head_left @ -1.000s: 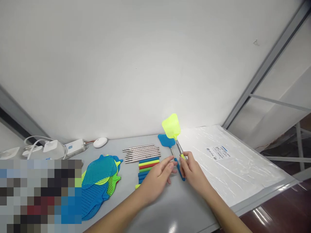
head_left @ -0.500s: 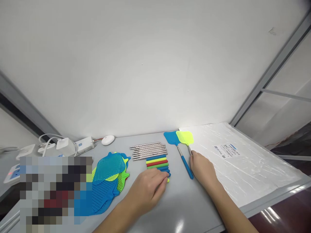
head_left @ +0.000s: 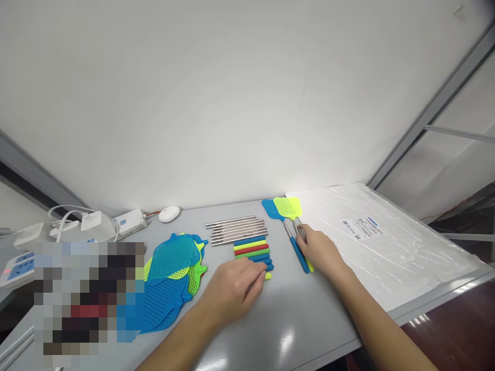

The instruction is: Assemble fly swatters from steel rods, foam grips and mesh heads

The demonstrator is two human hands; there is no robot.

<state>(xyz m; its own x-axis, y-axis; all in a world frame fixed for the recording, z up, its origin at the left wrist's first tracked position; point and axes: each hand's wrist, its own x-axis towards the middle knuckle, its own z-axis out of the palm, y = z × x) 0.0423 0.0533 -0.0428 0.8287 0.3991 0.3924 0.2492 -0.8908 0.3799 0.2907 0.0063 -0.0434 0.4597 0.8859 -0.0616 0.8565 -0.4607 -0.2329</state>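
My right hand (head_left: 319,250) is closed round the shaft of a yellow fly swatter (head_left: 289,207). Its yellow handle end shows below my fingers. Beside it lies a blue fly swatter (head_left: 299,256), whose head is partly under the yellow one. My left hand (head_left: 235,286) rests over the lower end of a row of coloured handle grips (head_left: 252,252), with thumb and fingers curled together. Whether it pinches a grip is hidden. A yellow grip (head_left: 268,276) pokes out past the thumb. Behind the row lie several metal rods (head_left: 237,230).
Loose swatter heads (head_left: 174,257) in blue, yellow and green are piled at left, beside a pixelated patch. Power strips and chargers (head_left: 98,225) with cables stand at far left, near a white oval device (head_left: 169,214). A white wrapped sheet (head_left: 402,257) covers the table's right side.
My right hand has shifted the yellow swatter leftward against the blue one, so its head overlaps more and its handle lies alongside. My left hand stays at the grips. The view has tilted slightly.
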